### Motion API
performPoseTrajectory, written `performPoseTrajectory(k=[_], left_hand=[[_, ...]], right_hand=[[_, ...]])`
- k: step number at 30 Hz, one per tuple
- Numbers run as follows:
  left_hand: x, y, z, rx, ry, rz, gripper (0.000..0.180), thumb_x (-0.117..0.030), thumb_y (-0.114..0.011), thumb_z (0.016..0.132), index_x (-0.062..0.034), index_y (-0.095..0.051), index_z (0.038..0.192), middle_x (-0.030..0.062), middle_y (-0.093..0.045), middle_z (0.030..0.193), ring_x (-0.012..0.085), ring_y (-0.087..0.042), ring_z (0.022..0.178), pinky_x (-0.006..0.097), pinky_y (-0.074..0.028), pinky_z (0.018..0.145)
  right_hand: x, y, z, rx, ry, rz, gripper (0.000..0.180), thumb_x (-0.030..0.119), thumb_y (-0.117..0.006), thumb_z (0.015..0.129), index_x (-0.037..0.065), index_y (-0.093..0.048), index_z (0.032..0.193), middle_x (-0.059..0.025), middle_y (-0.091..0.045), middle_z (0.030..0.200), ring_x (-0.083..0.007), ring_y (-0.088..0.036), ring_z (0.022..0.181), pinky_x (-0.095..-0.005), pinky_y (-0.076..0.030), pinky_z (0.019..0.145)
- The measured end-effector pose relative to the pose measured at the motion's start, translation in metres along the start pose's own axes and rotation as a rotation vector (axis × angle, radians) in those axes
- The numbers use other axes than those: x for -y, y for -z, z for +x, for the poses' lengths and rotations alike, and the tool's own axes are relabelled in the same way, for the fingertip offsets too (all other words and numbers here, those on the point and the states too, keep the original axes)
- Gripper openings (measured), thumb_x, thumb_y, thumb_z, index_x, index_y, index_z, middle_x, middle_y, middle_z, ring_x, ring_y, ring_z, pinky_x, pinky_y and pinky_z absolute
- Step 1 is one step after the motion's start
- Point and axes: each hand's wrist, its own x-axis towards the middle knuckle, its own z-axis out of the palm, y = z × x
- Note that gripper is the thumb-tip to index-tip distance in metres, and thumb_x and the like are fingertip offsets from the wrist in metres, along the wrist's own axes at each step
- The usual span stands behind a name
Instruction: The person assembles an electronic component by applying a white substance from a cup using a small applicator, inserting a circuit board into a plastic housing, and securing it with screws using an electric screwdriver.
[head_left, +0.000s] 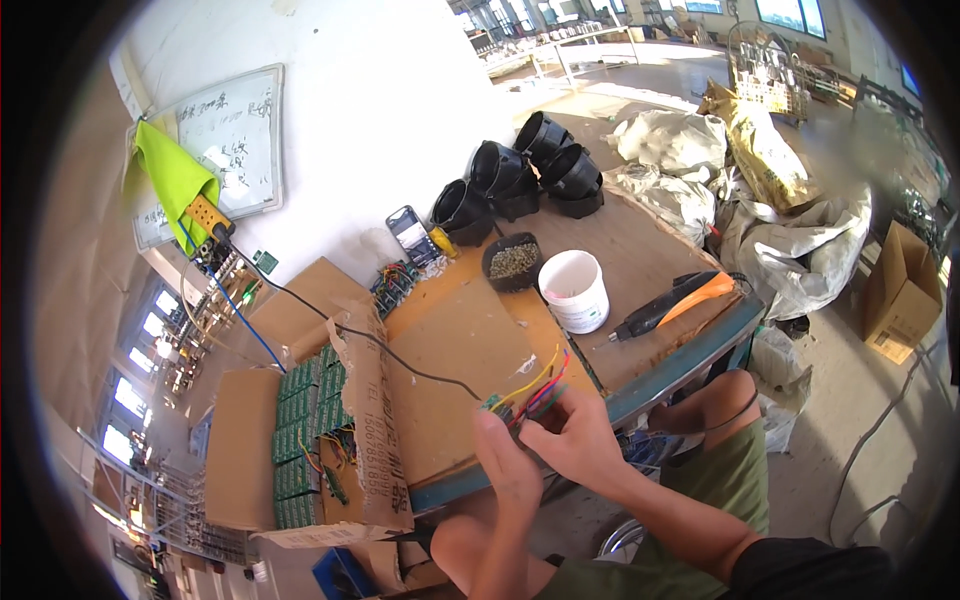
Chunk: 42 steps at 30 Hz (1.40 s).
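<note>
— Wires [540, 385], what colours, and where are they?

— Yellow, red, blue and green, fanning up from a small green board [493, 403]. I hold the bundle just in front of the near edge of the workbench [660, 375], above my knees.

— How do your hands sit on it?

— My left hand [505, 455] pinches the board between thumb and fingertips. My right hand [578, 432] is closed around the wires just beside it, fingers curled over them.

— What lies on the workbench behind your hands?

— A white bucket [575, 290] stands past them, with a black bowl of small parts [513, 261] touching its far left side. To the bucket's right lies a screwdriver [672, 303] with an orange and black handle. Black plastic rings [525, 175] are stacked at the far end.

— And to the left?

— A torn cardboard box [300, 440] packed with more green boards, at the workbench's left end.
</note>
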Motion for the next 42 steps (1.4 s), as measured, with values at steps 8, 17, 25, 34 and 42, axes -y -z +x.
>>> performPoseTrajectory(k=[8, 17, 25, 34, 42], left_hand=[[-0.016, 0.002, 0.004, -0.058, 0.405, -0.599, 0.051, -0.049, -0.033, 0.106, -0.0035, -0.056, 0.103, 0.0077, -0.057, 0.088, 0.0218, -0.055, 0.074, 0.036, -0.050, 0.077], [-0.015, 0.010, 0.006, -0.024, 0.692, -0.724, 0.052, -0.052, -0.037, 0.102, -0.0034, -0.056, 0.103, 0.0067, -0.051, 0.079, 0.0220, -0.047, 0.066, 0.035, -0.035, 0.059], [-0.013, 0.018, 0.005, -0.136, 0.572, -0.429, 0.049, -0.048, -0.039, 0.105, -0.0030, -0.056, 0.112, 0.0076, -0.059, 0.090, 0.0195, -0.058, 0.076, 0.037, -0.049, 0.070], [-0.030, 0.009, -0.001, -0.119, 0.460, -0.360, 0.036, -0.031, -0.046, 0.106, 0.0023, -0.058, 0.110, 0.0107, -0.065, 0.098, 0.0171, -0.065, 0.086, 0.030, -0.056, 0.072], [-0.030, 0.009, -0.008, -0.168, 0.465, -0.436, 0.029, -0.025, -0.045, 0.106, -0.0001, -0.059, 0.109, 0.0089, -0.064, 0.095, 0.0165, -0.063, 0.081, 0.031, -0.055, 0.074]], right_hand=[[-0.032, 0.005, -0.018, -0.069, 0.061, 0.291, 0.017, -0.003, -0.061, 0.086, -0.002, -0.063, 0.103, -0.0036, -0.069, 0.087, -0.0076, -0.064, 0.075, -0.0227, -0.050, 0.066], [-0.076, 0.012, 0.005, -0.197, -0.196, 0.555, 0.018, 0.000, -0.057, 0.092, -0.001, -0.059, 0.109, -0.0060, -0.063, 0.098, -0.0092, -0.055, 0.071, -0.0230, -0.045, 0.064], [-0.005, 0.017, -0.017, -0.049, 0.769, -0.706, 0.045, 0.025, -0.059, 0.093, 0.003, -0.054, 0.131, -0.0165, -0.052, 0.135, -0.0299, -0.044, 0.130, -0.0482, -0.028, 0.107], [-0.017, 0.017, -0.002, 0.252, 0.716, -0.876, 0.073, 0.058, -0.049, 0.093, 0.001, -0.047, 0.140, -0.0132, -0.050, 0.142, -0.0315, -0.043, 0.132, -0.0470, -0.025, 0.106], [-0.031, 0.018, -0.010, 0.181, 0.633, -0.868, 0.072, 0.059, -0.051, 0.090, 0.002, -0.052, 0.134, -0.0158, -0.062, 0.114, -0.0323, -0.058, 0.098, -0.0444, -0.039, 0.086]])
